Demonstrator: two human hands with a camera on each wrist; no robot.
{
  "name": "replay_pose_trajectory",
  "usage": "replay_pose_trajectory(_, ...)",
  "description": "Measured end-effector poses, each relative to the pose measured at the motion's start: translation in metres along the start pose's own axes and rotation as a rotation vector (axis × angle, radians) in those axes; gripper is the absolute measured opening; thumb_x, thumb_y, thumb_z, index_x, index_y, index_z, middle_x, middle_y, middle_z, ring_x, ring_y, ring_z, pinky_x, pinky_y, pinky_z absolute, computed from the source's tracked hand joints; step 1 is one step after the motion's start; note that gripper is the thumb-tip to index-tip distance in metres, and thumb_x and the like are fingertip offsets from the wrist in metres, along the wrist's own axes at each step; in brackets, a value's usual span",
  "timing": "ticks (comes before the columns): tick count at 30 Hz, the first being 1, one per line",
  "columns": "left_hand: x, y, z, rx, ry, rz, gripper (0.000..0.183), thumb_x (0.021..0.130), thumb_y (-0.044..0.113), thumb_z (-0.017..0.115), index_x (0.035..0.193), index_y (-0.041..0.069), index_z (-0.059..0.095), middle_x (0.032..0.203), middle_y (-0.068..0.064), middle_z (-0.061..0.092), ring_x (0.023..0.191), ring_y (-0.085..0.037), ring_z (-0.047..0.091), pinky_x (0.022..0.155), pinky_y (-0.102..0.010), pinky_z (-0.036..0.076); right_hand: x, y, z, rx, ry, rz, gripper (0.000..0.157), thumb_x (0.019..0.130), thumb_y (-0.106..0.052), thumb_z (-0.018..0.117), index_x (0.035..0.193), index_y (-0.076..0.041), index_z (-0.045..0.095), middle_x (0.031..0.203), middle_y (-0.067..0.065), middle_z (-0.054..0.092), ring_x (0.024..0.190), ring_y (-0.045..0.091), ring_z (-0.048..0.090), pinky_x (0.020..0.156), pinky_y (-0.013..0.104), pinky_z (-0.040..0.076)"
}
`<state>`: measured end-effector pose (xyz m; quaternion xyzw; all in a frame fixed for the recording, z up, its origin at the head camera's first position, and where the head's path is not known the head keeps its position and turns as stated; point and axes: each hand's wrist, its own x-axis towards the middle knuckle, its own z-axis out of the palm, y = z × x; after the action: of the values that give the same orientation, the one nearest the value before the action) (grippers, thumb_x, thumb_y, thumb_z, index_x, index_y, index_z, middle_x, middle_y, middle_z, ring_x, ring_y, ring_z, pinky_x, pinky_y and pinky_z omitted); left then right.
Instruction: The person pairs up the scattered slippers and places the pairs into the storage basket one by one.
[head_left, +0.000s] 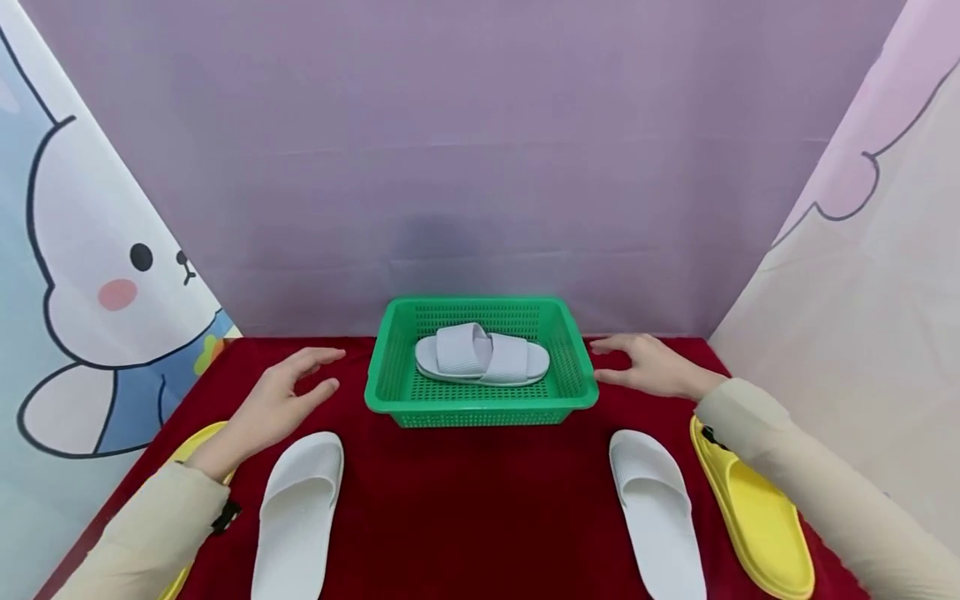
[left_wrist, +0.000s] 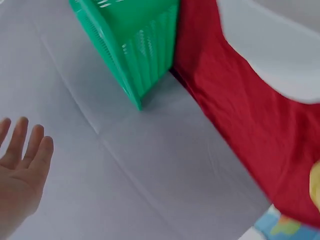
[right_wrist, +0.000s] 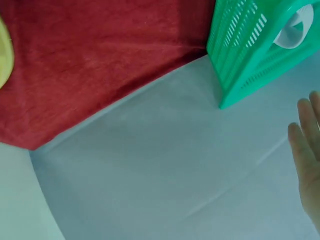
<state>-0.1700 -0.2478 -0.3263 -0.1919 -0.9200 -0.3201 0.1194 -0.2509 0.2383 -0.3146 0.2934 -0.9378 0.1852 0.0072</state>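
I see the person's left hand (head_left: pixel 279 404) with fingers loosely extended and nothing held, left of a rectangular green perforated plastic basket (head_left: pixel 480 407). The right hand (head_left: pixel 647 365), likewise relaxed and holding nothing, is just beside the basket's right rim; I cannot tell if it touches. Inside lie pale-grey, broad-strapped slippers (head_left: pixel 459 352). The basket stands on dark-red cloth (head_left: pixel 480 508).
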Motion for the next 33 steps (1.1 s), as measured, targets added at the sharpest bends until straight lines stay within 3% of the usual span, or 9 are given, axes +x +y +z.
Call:
replay_pose_trajectory(4, -0.007, 0.002, 0.0, 0.144, -0.008, 0.13, 0.04, 0.087, 0.013, 0.061, 0.125, 0.01, 0.053, 0.125, -0.01, 0.054, 0.114, -0.03, 0.051, 0.088, -0.05, 0.047, -0.023, -0.001, -0.004, -0.082, 0.008, -0.016, 0.047, 0.084, -0.033, 0.064, 0.121, -0.004, 0.058, 0.119, 0.011, 0.061, 0.112, 0.031, 0.055, 0.09, 0.048, 0.046)
replay_pose_trajectory(7, -0.013, -0.002, 0.001, 0.279, -0.014, 0.265, 0.04, 0.08, 0.008, 0.068, 0.119, 0.009, 0.059, 0.118, -0.007, 0.059, 0.108, -0.026, 0.056, 0.083, -0.043, 0.051, -0.034, 0.0, -0.003, -0.108, -0.012, -0.026, 0.046, 0.082, -0.031, 0.066, 0.119, -0.004, 0.06, 0.118, 0.01, 0.061, 0.111, 0.032, 0.055, 0.09, 0.047, 0.046)
replay_pose_trajectory(12, -0.024, -0.019, 0.004, 0.534, -0.073, 0.482, 0.041, 0.07, 0.003, 0.075, 0.11, 0.007, 0.065, 0.11, -0.004, 0.062, 0.101, -0.022, 0.06, 0.078, -0.034, 0.054, -0.049, 0.005, 0.003, -0.142, -0.15, 0.009, 0.054, 0.075, -0.033, 0.072, 0.119, -0.004, 0.06, 0.12, 0.011, 0.059, 0.112, 0.034, 0.053, 0.09, 0.049, 0.045)
replay_pose_trajectory(14, -0.028, -0.026, 0.005, 0.594, -0.124, 0.512, 0.043, 0.069, 0.001, 0.076, 0.11, 0.008, 0.065, 0.11, -0.004, 0.062, 0.101, -0.022, 0.059, 0.078, -0.033, 0.054, -0.054, 0.007, 0.006, -0.144, -0.21, 0.039, 0.059, 0.073, -0.035, 0.073, 0.12, -0.003, 0.059, 0.121, 0.013, 0.058, 0.113, 0.036, 0.051, 0.09, 0.051, 0.045)
replay_pose_trajectory(21, -0.041, -0.059, 0.008, 0.674, -0.355, 0.426, 0.061, 0.067, 0.0, 0.076, 0.123, 0.014, 0.058, 0.125, -0.006, 0.057, 0.115, -0.029, 0.053, 0.086, -0.039, 0.051, -0.067, 0.017, 0.029, -0.11, -0.276, 0.074, 0.064, 0.071, -0.031, 0.075, 0.122, 0.002, 0.054, 0.122, 0.015, 0.057, 0.113, 0.038, 0.05, 0.091, 0.053, 0.043)
replay_pose_trajectory(25, -0.05, -0.083, 0.015, 0.714, -0.435, 0.396, 0.069, 0.071, 0.0, 0.072, 0.134, 0.017, 0.048, 0.135, -0.005, 0.049, 0.123, -0.029, 0.046, 0.091, -0.04, 0.048, -0.073, 0.021, 0.046, -0.085, -0.306, 0.089, 0.069, 0.069, -0.03, 0.076, 0.124, 0.004, 0.052, 0.124, 0.016, 0.055, 0.114, 0.038, 0.049, 0.093, 0.054, 0.042)
replay_pose_trajectory(28, -0.057, -0.096, 0.018, 0.747, -0.458, 0.438, 0.079, 0.07, -0.004, 0.071, 0.139, 0.017, 0.04, 0.14, -0.003, 0.044, 0.126, -0.027, 0.042, 0.096, -0.04, 0.044, -0.074, 0.023, 0.056, -0.062, -0.328, 0.123, 0.072, 0.067, -0.027, 0.077, 0.126, 0.004, 0.049, 0.127, 0.017, 0.052, 0.118, 0.038, 0.046, 0.096, 0.054, 0.039)
replay_pose_trajectory(33, -0.058, -0.112, 0.026, 0.732, -0.446, 0.617, 0.089, 0.065, -0.007, 0.071, 0.143, 0.015, 0.033, 0.145, -0.003, 0.038, 0.129, -0.026, 0.041, 0.106, -0.029, 0.032, -0.078, 0.027, 0.069, -0.024, -0.373, 0.172, 0.079, 0.064, -0.023, 0.08, 0.129, 0.006, 0.045, 0.13, 0.018, 0.049, 0.12, 0.037, 0.044, 0.098, 0.055, 0.036)
